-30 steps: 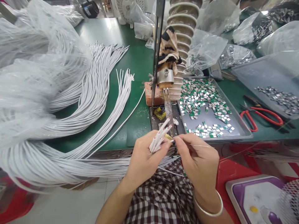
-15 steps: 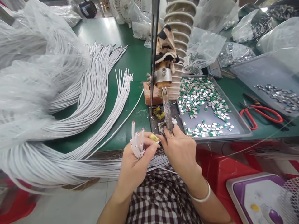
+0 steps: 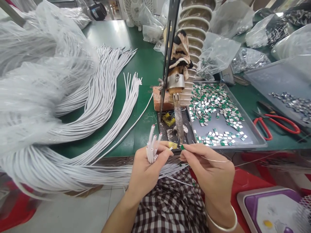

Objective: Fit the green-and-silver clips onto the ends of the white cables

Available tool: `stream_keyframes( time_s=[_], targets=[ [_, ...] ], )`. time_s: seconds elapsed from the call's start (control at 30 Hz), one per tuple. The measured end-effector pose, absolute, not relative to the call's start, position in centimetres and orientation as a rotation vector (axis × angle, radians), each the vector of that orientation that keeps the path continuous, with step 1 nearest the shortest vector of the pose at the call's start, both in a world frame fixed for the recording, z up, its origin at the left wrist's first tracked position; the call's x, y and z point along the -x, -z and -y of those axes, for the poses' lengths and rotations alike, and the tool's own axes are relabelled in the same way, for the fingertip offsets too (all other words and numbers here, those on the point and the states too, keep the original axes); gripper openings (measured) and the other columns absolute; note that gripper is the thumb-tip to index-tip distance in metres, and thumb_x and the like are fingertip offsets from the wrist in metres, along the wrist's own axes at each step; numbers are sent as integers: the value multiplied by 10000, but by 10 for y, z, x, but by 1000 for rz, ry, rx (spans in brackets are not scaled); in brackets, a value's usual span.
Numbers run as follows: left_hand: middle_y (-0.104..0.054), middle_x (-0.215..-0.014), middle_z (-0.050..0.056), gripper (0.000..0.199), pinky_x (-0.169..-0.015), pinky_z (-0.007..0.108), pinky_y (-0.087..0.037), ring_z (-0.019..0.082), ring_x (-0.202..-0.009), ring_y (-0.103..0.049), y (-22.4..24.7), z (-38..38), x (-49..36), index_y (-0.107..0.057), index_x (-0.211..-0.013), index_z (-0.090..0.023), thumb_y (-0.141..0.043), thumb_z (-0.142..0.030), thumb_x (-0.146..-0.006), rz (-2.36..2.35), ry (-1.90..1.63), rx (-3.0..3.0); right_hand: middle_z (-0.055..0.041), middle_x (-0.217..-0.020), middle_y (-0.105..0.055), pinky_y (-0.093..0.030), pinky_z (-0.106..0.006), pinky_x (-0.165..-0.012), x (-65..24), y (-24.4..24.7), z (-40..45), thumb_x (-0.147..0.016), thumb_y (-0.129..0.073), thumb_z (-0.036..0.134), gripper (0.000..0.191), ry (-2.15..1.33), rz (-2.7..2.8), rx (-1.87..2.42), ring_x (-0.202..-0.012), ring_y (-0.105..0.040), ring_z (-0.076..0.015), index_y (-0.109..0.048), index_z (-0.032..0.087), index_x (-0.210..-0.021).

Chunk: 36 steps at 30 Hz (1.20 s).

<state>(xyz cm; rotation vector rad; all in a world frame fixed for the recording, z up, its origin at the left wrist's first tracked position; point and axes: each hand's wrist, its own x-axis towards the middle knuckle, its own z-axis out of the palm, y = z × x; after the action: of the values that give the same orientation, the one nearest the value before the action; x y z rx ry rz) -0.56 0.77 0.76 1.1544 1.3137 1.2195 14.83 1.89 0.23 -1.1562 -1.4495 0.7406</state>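
Observation:
My left hand point(image 3: 148, 168) is closed around several white cables point(image 3: 151, 147), whose cut ends point up with reddish cores. Yellow wrapping point(image 3: 172, 145) shows at its fingertips, beside a short white cable end. My right hand point(image 3: 209, 168) pinches a small green board point(image 3: 182, 147) between thumb and forefinger, and a thin wire point(image 3: 213, 160) runs across its fingers. Both sets of fingertips are near each other just below the tip of a soldering iron point(image 3: 178, 119), which is clamped pointing down above a dark tray point(image 3: 165, 134).
Bundles of white cables point(image 3: 97, 106) and plastic cover the left side. A metal tray point(image 3: 252, 137) of small boards stands right of the iron, with red-handled pliers point(image 3: 279, 121) beyond it. A brick point(image 3: 159, 98) and ribbed hose point(image 3: 196, 35) stand behind.
My right hand has moved right and lower from the iron's tip and now shows a green board in its pinch. The whole view has shifted slightly.

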Motion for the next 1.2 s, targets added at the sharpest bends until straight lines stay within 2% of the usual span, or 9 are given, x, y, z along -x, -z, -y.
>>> stream_keyframes(
  time_s=[0.2, 0.43, 0.53, 0.6, 0.67, 0.87, 1.0, 1.2],
  targets=[
    [-782, -821, 17, 216, -747, 230, -531, 143, -774, -705, -16, -13, -6, -689, -676, -176, -594, -100, -854, -1213, -1295, -1198, 23, -776, -743, -604, -224, -594, -144, 4, -15, -773, -739, 73, 222, -713, 1371, 1140, -637, -691, -118, -750, 252, -904],
    [-778, -817, 12, 223, -681, 210, -524, 121, -702, -676, -18, -12, -7, -673, -649, -171, -586, -78, -833, -1229, -1305, -1180, 26, -801, -752, -598, -231, -629, -143, 2, -16, -772, -733, 40, 260, -616, 1445, 1063, -682, -700, -121, -723, 256, -915],
    [-757, -792, 1, 217, -682, 202, -516, 116, -707, -668, -19, -14, -7, -655, -635, -171, -585, -67, -812, -1258, -1316, -1202, 4, -870, -748, -606, -247, -686, -147, 3, -15, -845, -661, 80, 251, -575, 1542, 1068, -752, -710, -130, -701, 245, -1030],
    [-742, -777, -10, 215, -678, 195, -508, 110, -708, -659, -20, -15, -7, -641, -629, -172, -581, -57, -801, -1258, -1324, -1220, -18, -913, -744, -612, -254, -711, -150, 4, -14, -907, -551, 79, 317, -501, 1588, 1114, -781, -721, -131, -652, 223, -1171],
    [-732, -765, -19, 216, -669, 190, -499, 103, -697, -647, -22, -16, -8, -634, -628, -172, -576, -56, -801, -1244, -1330, -1236, -23, -931, -749, -617, -247, -713, -152, 5, -13, -918, -506, 46, 358, -399, 1557, 1140, -777, -732, -126, -618, 205, -1219],
    [-715, -761, -19, 223, -664, 187, -481, 95, -681, -620, -26, -20, -7, -625, -611, -167, -569, -70, -804, -1263, -1342, -1254, -30, -961, -742, -622, -307, -775, -149, -5, -17, -843, -640, 14, 250, -252, 1539, 967, -878, -728, -162, -713, 198, -996],
    [-690, -736, -28, 224, -627, 183, -458, 86, -652, -582, -29, -22, -7, -609, -602, -168, -559, -76, -801, -1260, -1334, -1268, -48, -1060, -691, -603, -301, -832, -149, -11, -18, -829, -665, 14, 247, -295, 1581, 975, -941, -689, -146, -736, 193, -983],
    [-689, -741, -30, 215, -601, 190, -440, 87, -645, -563, -30, -22, -6, -597, -605, -169, -559, -83, -799, -1273, -1335, -1248, -13, -1043, -658, -572, -231, -826, -147, -13, -19, -847, -666, 38, 230, -424, 1604, 1007, -941, -655, -104, -741, 220, -967]
  ],
)
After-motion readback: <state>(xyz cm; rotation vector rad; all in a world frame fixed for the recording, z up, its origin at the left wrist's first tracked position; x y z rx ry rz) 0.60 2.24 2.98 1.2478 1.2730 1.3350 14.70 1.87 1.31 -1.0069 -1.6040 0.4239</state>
